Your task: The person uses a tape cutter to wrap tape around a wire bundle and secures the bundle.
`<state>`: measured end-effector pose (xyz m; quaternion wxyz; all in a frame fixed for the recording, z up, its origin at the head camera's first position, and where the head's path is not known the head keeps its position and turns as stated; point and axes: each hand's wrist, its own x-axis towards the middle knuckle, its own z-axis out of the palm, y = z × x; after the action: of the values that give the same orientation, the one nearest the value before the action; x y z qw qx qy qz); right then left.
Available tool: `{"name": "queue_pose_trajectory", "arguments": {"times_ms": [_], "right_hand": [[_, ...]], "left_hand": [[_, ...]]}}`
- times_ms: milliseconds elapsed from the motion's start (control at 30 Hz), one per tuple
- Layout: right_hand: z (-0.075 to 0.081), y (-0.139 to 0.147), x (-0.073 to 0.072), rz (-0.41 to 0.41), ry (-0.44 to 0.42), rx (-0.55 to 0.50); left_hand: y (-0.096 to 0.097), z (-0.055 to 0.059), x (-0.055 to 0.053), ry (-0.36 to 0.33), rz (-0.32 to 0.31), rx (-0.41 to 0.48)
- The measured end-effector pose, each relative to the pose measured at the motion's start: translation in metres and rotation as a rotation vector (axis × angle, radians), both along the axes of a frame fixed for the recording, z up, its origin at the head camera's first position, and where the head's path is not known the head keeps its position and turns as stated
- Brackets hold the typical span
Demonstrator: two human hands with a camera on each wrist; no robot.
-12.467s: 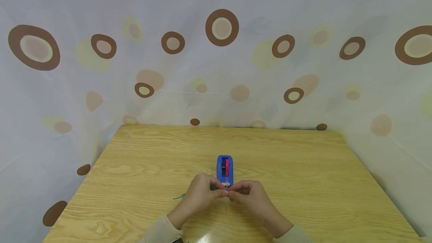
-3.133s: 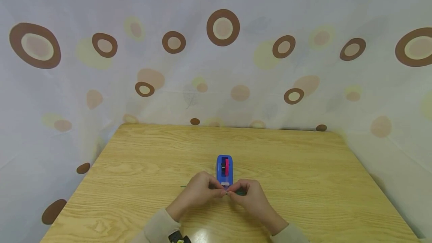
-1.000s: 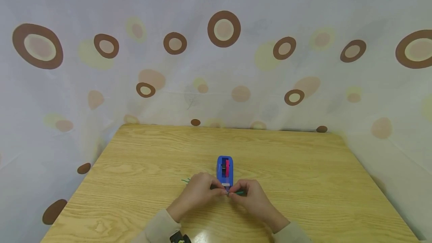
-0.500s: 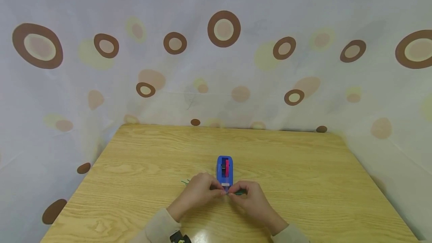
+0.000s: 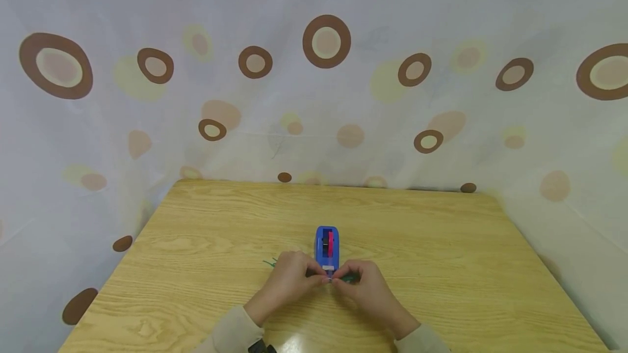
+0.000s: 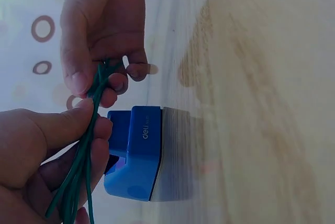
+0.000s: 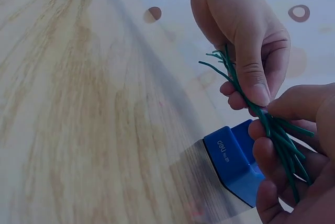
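Note:
A bundle of thin green wires (image 6: 84, 156) runs between both hands. My left hand (image 5: 289, 279) pinches it between thumb and fingers, and loose ends (image 7: 213, 63) stick out past that hand. My right hand (image 5: 365, 287) pinches the bundle just beside the left fingertips, with several wire ends (image 7: 293, 156) fanning across its fingers. A small shiny patch that looks like clear tape (image 7: 264, 111) lies on the bundle where the fingertips meet. Directly behind the fingertips stands a blue tape dispenser (image 5: 326, 248), holding a roll on a red core (image 5: 330, 244).
The wooden table (image 5: 221, 222) stretches out around the hands. A patterned cloth (image 5: 373, 146) hangs behind it and along its sides. A dark strap (image 5: 261, 346) shows by the left sleeve at the lower edge.
Over the last second both hands hold nearly the same place, with only slight finger motion. Since the earliest frame, green wire has come into sight behind the right fingers. The dispenser has stayed put.

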<state>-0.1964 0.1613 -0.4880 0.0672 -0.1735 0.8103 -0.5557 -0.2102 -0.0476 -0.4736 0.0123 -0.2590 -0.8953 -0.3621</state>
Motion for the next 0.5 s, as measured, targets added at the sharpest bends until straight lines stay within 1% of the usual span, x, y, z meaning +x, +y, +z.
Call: {"name": "queue_pose_trajectory", "arguments": {"times_ms": [100, 233, 367, 500], "right_hand": [[0.0013, 0.0001, -0.0009, 0.0, -0.019, 0.001], [0.0019, 0.0006, -0.0028, 0.007, -0.023, 0.014], [0.0016, 0.002, -0.0063, 0.028, -0.027, 0.043], [0.0039, 0.0039, -0.0092, 0.071, -0.069, 0.039]], "left_hand": [[0.0008, -0.0001, 0.0005, 0.053, 0.002, -0.022], [0.0017, -0.0012, 0.0017, 0.127, 0.007, -0.068], [0.0027, -0.0018, 0.0034, 0.168, 0.012, -0.106], [0.003, -0.0016, 0.0041, 0.208, 0.012, -0.136]]}}
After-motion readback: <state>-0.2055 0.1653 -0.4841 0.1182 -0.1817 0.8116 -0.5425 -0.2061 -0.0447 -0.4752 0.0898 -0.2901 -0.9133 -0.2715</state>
